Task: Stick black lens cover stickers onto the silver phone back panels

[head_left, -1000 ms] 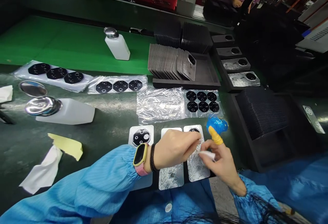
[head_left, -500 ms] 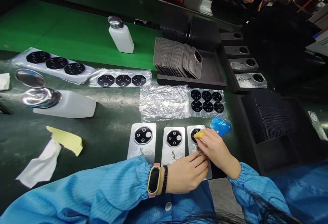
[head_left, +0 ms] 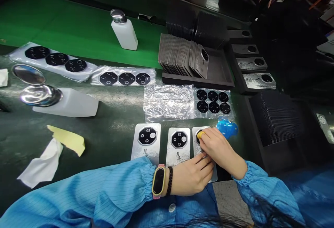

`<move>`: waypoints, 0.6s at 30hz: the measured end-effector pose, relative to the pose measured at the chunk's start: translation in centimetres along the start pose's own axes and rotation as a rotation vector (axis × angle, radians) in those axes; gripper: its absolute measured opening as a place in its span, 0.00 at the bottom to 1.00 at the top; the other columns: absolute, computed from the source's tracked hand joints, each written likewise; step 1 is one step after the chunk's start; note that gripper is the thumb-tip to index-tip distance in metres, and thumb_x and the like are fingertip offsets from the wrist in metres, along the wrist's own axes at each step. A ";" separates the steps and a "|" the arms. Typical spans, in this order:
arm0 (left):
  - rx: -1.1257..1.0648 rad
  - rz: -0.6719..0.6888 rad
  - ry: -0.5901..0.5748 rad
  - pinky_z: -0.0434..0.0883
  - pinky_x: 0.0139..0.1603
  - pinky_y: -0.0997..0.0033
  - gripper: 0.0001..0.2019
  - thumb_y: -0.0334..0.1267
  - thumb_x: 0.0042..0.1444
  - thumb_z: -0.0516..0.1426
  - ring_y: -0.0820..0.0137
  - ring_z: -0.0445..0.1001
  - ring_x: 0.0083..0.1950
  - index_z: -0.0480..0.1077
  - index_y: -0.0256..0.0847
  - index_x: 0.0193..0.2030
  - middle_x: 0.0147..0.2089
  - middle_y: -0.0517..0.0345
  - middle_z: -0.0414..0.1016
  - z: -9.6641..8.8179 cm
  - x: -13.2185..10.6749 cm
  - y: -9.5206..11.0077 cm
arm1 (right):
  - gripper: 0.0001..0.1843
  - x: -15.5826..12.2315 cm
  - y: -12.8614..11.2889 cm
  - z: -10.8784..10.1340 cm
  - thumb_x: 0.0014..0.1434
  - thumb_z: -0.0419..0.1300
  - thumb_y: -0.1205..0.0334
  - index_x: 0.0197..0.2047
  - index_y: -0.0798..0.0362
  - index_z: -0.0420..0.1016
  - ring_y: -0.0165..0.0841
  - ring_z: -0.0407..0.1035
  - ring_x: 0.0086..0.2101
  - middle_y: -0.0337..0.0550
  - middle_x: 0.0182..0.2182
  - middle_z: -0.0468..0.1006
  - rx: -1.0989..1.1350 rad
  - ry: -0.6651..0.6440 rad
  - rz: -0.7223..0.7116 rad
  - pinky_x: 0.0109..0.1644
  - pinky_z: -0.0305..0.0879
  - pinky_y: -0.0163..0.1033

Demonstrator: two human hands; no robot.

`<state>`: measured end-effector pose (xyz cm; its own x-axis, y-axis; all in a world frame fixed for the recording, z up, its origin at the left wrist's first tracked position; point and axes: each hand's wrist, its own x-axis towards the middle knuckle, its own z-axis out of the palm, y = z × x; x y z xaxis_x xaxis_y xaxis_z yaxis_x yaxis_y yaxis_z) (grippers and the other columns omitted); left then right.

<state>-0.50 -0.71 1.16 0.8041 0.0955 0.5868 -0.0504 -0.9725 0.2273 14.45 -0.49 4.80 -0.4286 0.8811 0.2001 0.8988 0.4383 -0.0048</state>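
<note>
Three silver phone back plates lie side by side at the near edge: the left plate point(head_left: 146, 141), the middle plate point(head_left: 179, 145) and the right plate point(head_left: 197, 147), each with a black octagonal lens piece. My right hand point(head_left: 217, 149) is curled over the right plate. Its index fingertip, in a yellow finger cot point(head_left: 200, 134), presses on that plate's lens piece. What its curled fingers hold is hidden. My left hand point(head_left: 191, 176) lies with fingers stretched flat on the lower part of the same plate, touching my right hand.
A blue lump point(head_left: 227, 128) lies beside my right hand. Behind are a sheet of black lens pieces point(head_left: 213, 102), an empty film point(head_left: 169, 102), a tray of stacked plates point(head_left: 221, 76), two white dispenser bottles point(head_left: 124, 31) point(head_left: 65, 103), yellow paper point(head_left: 68, 139), a white wipe point(head_left: 40, 165) and black trays point(head_left: 276, 116).
My left hand drew back from the top of the plates to the lower part of the right plate, uncovering the middle one. My right hand moved onto the right plate's lens piece.
</note>
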 end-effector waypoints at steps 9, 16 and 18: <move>0.001 -0.044 -0.095 0.72 0.57 0.61 0.16 0.25 0.56 0.48 0.58 0.76 0.49 0.77 0.32 0.41 0.45 0.45 0.80 -0.5 0.1 0.3 | 0.15 0.6 0.1 -0.2 0.55 0.50 0.80 0.24 0.52 0.66 0.34 0.58 0.25 0.39 0.21 0.67 -0.089 0.002 -0.051 0.32 0.52 0.38; -0.004 -0.042 -0.089 0.71 0.57 0.61 0.16 0.25 0.57 0.48 0.58 0.76 0.48 0.76 0.28 0.43 0.44 0.43 0.79 -0.5 0.1 0.1 | 0.15 0.6 0.0 -0.2 0.55 0.50 0.80 0.24 0.53 0.66 0.34 0.58 0.26 0.40 0.22 0.68 -0.100 -0.001 -0.061 0.33 0.51 0.39; 0.027 0.008 -0.091 0.71 0.56 0.62 0.16 0.28 0.58 0.48 0.59 0.76 0.48 0.76 0.28 0.43 0.44 0.44 0.79 -0.6 0.1 -0.1 | 0.15 0.6 0.0 -0.2 0.55 0.50 0.81 0.24 0.53 0.65 0.34 0.58 0.26 0.40 0.22 0.68 -0.095 -0.016 -0.061 0.33 0.51 0.39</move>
<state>-0.77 -0.47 1.65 0.8542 0.0696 0.5153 -0.0417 -0.9786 0.2013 14.24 0.04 5.10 -0.4834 0.8563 0.1816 0.8754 0.4730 0.1000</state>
